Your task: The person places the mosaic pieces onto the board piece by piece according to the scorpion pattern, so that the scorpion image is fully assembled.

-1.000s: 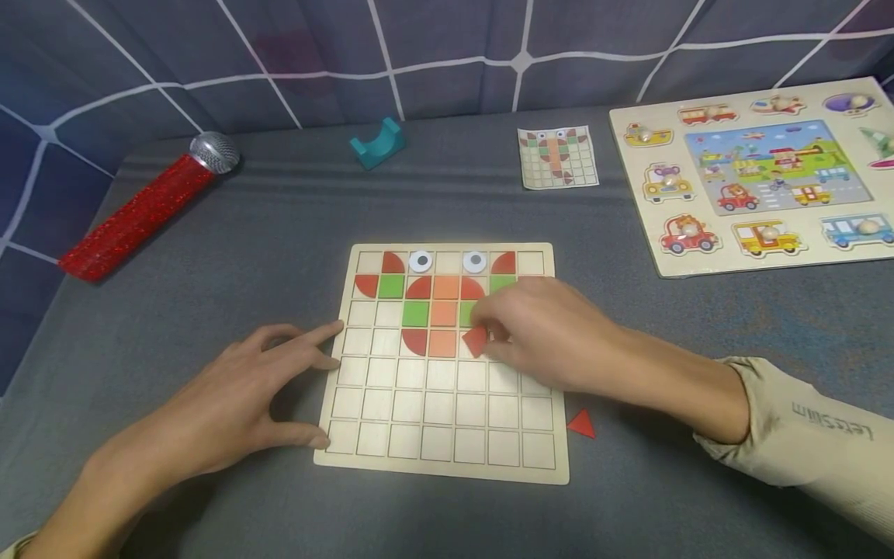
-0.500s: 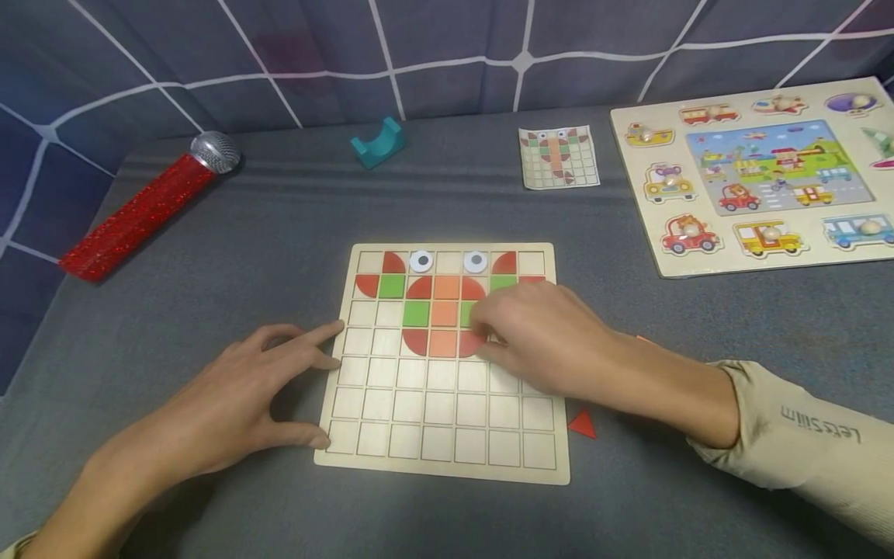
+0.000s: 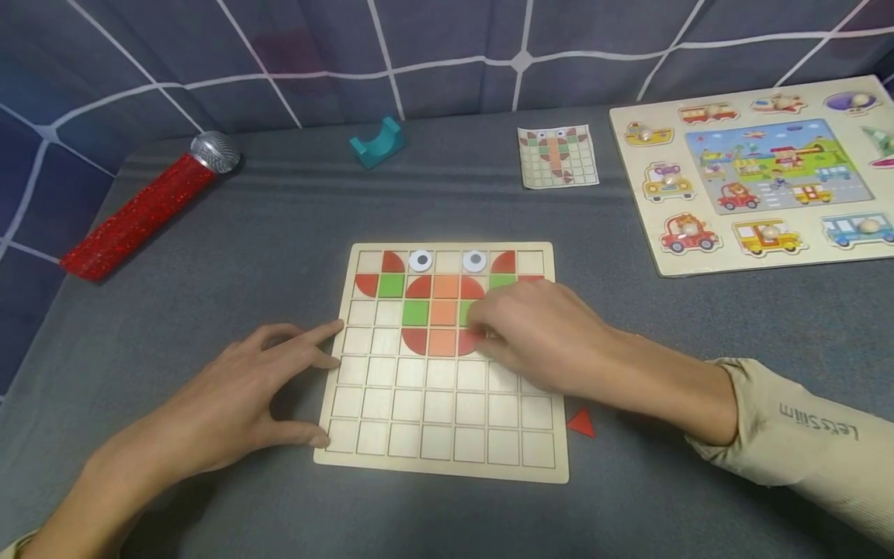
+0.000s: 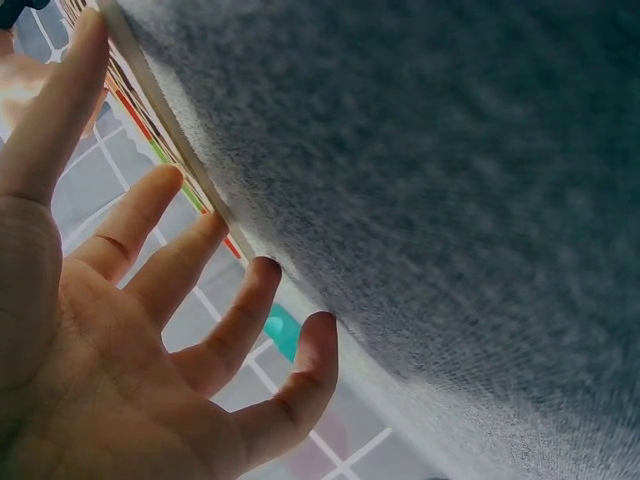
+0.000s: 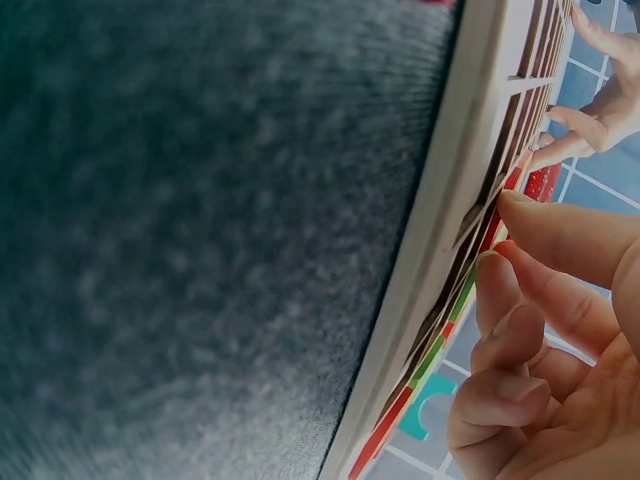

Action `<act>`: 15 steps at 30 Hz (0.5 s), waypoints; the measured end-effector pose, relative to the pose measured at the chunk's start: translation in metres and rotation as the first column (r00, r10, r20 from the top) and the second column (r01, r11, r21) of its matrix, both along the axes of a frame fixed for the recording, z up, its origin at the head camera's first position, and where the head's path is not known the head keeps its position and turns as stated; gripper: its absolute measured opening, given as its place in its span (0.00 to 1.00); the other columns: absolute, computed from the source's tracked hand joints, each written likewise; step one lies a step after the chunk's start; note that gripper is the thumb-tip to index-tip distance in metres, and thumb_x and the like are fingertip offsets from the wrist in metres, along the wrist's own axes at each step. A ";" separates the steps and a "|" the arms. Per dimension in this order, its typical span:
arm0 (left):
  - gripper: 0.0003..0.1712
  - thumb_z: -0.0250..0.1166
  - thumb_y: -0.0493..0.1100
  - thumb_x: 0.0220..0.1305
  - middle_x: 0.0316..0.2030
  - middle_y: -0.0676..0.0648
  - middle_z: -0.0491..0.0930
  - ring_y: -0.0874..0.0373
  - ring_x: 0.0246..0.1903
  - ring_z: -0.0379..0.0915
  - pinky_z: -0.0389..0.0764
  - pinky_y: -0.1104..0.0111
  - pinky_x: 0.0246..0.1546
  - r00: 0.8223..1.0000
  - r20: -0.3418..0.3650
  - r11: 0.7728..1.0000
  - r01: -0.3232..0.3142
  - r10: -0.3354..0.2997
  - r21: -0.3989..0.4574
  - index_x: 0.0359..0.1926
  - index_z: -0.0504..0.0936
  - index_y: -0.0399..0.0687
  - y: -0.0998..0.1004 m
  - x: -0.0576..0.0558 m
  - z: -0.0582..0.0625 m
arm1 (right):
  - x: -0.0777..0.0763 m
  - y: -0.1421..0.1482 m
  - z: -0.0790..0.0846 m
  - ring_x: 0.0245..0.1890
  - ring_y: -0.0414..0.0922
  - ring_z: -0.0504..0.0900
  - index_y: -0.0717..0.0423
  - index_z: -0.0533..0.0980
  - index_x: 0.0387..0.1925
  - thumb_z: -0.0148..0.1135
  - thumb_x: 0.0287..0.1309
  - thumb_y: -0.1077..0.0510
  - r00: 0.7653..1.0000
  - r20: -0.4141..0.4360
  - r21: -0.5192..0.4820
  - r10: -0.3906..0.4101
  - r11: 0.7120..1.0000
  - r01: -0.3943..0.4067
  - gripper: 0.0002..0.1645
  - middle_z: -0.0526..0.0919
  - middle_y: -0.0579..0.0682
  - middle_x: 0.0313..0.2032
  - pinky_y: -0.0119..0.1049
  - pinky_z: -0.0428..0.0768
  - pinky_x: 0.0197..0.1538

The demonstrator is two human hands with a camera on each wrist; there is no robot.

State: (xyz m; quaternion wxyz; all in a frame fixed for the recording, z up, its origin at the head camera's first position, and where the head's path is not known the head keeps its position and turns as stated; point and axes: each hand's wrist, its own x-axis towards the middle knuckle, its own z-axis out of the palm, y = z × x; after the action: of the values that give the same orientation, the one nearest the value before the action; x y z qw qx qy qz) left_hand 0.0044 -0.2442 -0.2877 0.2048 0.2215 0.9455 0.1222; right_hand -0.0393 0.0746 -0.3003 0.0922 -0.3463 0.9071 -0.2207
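A square wooden grid board [image 3: 433, 444] lies flat, partly filled with red quarter-circle, green square and orange square tiles and two googly eyes. My left hand [image 3: 226, 404] is spread at the board's left side, fingertips and thumb touching its edge; the left wrist view shows these fingers [image 4: 255, 290] apart and holding nothing. Over the board's right half, my right hand [image 3: 548, 334] pinches a red quarter-circle tile [image 3: 466, 342] between thumb and index finger. That tile sits in the cell right of the lowest orange square, partly hidden by the fingers. A red triangle tile [image 3: 581, 423] lies beside the board.
A small printed pattern card [image 3: 557, 157] lies behind the board. To the right rests a vehicle knob puzzle [image 3: 754, 178]. A teal U-shaped stand [image 3: 379, 144] and a red glitter microphone [image 3: 150, 206] are at the back left. A tiled-pattern cloth [image 3: 447, 58] hangs behind.
A second ago the red quarter-circle tile was tilted in my right fingers; it came down into the cell and lies lined up there. My left hand has stayed put.
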 end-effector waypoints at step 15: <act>0.47 0.76 0.71 0.36 0.70 0.54 0.64 0.42 0.64 0.59 0.67 0.34 0.52 1.000 -0.005 1.000 0.006 -0.006 0.001 0.60 0.78 0.63 0.000 0.000 0.001 | 0.001 0.003 -0.001 0.25 0.37 0.74 0.49 0.85 0.33 0.70 0.56 0.61 1.000 -0.006 0.000 -0.006 1.000 0.006 0.04 0.82 0.39 0.27 0.35 0.76 0.31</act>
State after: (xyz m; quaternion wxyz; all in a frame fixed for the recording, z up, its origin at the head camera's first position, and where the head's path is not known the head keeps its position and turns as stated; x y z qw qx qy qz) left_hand 0.0049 -0.2446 -0.2870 0.2026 0.2249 0.9453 0.1215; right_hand -0.0382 0.0773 -0.3016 0.0888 -0.3442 0.9084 -0.2201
